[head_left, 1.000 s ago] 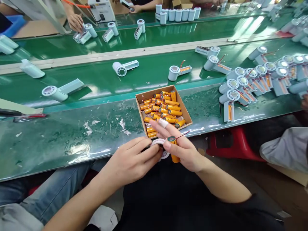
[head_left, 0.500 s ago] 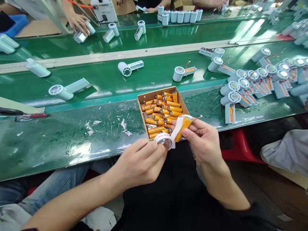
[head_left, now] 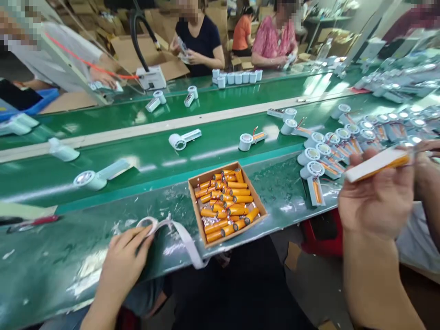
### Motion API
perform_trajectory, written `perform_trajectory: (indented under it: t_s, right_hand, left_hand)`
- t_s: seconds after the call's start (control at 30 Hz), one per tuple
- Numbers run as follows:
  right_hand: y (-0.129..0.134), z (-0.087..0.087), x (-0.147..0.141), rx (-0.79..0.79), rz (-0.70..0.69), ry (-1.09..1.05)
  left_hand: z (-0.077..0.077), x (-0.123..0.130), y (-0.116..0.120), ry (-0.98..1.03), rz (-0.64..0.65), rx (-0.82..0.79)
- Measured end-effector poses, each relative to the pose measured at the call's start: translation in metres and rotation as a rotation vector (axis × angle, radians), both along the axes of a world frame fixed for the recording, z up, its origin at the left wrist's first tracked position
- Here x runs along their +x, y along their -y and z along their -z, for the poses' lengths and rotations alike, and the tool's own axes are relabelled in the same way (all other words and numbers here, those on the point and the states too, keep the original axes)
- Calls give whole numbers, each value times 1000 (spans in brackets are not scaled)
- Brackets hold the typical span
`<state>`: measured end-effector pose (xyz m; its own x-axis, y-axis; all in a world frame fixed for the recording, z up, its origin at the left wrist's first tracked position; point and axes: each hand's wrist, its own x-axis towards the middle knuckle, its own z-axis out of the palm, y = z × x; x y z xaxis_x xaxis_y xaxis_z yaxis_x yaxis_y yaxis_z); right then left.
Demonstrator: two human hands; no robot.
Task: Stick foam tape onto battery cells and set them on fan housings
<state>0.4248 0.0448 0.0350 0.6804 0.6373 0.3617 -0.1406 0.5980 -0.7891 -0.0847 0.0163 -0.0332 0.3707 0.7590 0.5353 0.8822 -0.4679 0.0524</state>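
My left hand (head_left: 129, 252) has its fingers on a roll of white tape (head_left: 147, 223) at the green bench top; a loose strip of tape trails right and hangs over the front edge. My right hand (head_left: 378, 197) is raised at the right, palm up, gripping an orange battery pack (head_left: 398, 161) with a white strip (head_left: 373, 164) along its top. Between my hands, a cardboard box (head_left: 203, 238) of orange battery packs stands on the bench edge.
Pale blue fan bodies (head_left: 312, 169) crowd the right, close to my right hand and a neighbour's hand (head_left: 426, 160). More fans (head_left: 178, 141) lie on the green belt. Scissors (head_left: 37, 223) lie left. People work across the line.
My hands have moved apart: the left went left and down with the tape roll, the right went right and up with the battery pack. The view has tilted up, showing more people.
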Motion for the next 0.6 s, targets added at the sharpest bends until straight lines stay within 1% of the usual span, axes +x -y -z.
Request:
perform_trajectory:
  t_s: [0.03, 0.07, 0.1, 0.13, 0.17, 0.2, 0.23, 0.27, 0.3, 0.33, 0.37, 0.4, 0.43, 0.47, 0.5, 0.53, 0.6]
  right_hand:
    - [4, 9, 6, -67, -18, -20]
    - [9, 21, 6, -143, -46, -51]
    - [15, 36, 4, -217, -82, -89]
    - [19, 50, 0, -280, -115, -127]
    - [22, 63, -5, -328, -147, -157]
    - [24, 74, -10, -360, -172, -176]
    - [25, 82, -14, -380, -188, -183]
    - [25, 87, -17, -397, -199, -179]
    - [24, 90, -19, -416, -208, -165]
    - [24, 91, -20, -437, -216, -146]
    - [24, 91, -20, -459, -218, -126]
    - [25, 91, -19, -484, -212, -106]
    - [26, 93, -17, -513, -202, -88]
    - [29, 96, -13, -542, -182, -76]
    - [33, 101, -8, -571, -164, -74]
    - [38, 108, -2, -599, -154, -87]
    - [47, 127, 12, -641, -165, -154]
  left_hand:
    - [5, -18, -1, 23, -62, -14]
    - [8, -28, -3, 68, -149, -13]
    - [8, -31, -5, 131, -249, -16]
    - [5, -27, -10, 197, -340, -13]
    - [-1, -17, -20, 249, -394, -10]
    - [-9, -2, -36, 275, -399, -15]
    - [-18, 16, -59, 263, -353, -24]
    - [-28, 35, -88, 207, -260, -51]
    - [-37, 55, -123, 126, -172, -93]
    - [-43, 73, -161, 31, -131, -162]
    - [-47, 88, -200, -72, -122, -247]
    - [-49, 100, -238, -169, -169, -321]
    - [-50, 109, -272, -242, -254, -402]
    - [-49, 115, -302, -263, -291, -438]
    - [-48, 117, -326, -276, -337, -462]
    - [-47, 116, -344, -275, -382, -473]
    - [-47, 111, -365, -269, -450, -467]
